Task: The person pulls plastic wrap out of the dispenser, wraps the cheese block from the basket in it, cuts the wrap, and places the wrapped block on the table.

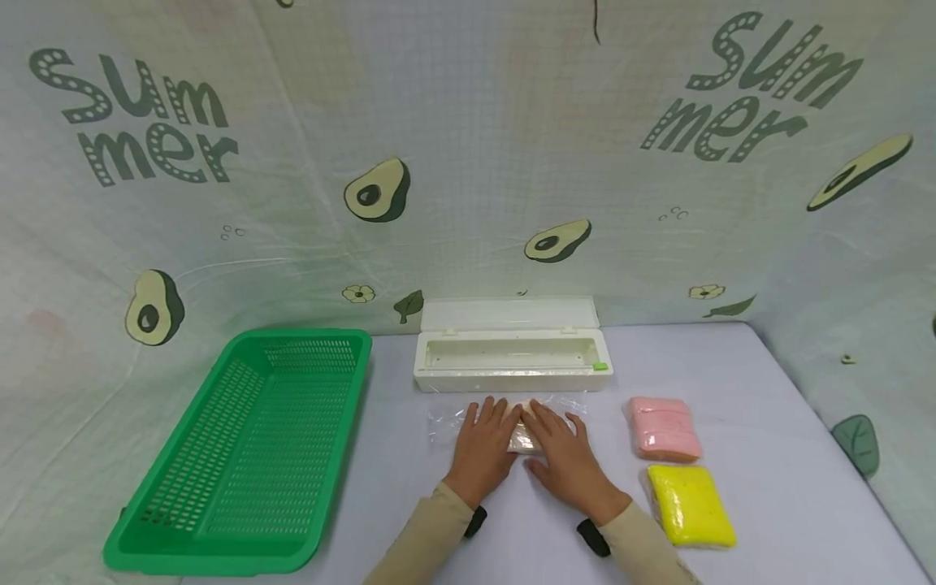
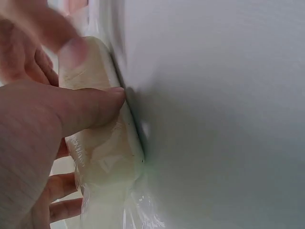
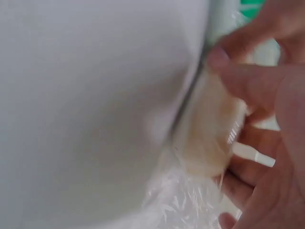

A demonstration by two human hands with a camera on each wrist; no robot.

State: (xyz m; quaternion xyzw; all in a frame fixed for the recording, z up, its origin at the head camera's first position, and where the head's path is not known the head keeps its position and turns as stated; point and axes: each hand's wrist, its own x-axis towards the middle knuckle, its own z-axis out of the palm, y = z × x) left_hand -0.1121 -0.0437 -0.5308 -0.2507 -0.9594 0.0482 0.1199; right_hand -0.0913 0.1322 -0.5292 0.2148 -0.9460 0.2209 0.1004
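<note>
A pale beige block [image 1: 523, 441] wrapped in clear plastic film [image 1: 443, 424] lies on the table in front of me, loose film spreading out past both ends. My left hand [image 1: 478, 455] holds its left part, thumb [image 2: 102, 106] across the near edge and fingers along the far side. From the right, my right hand [image 1: 569, 465] grips the other part, its thumb [image 3: 243, 81] near the close edge and its fingers behind the block. Both hands' fingertips nearly meet over the middle in the head view. The block's far side is partly hidden by the fingers.
A white lidded box [image 1: 512, 380], lid raised, with a small green slider [image 1: 600, 366], stands just behind the hands. At left is a green perforated basket [image 1: 332, 487]. A pink wrapped pack [image 1: 664, 429] and a yellow wrapped pack [image 1: 691, 505] lie at right.
</note>
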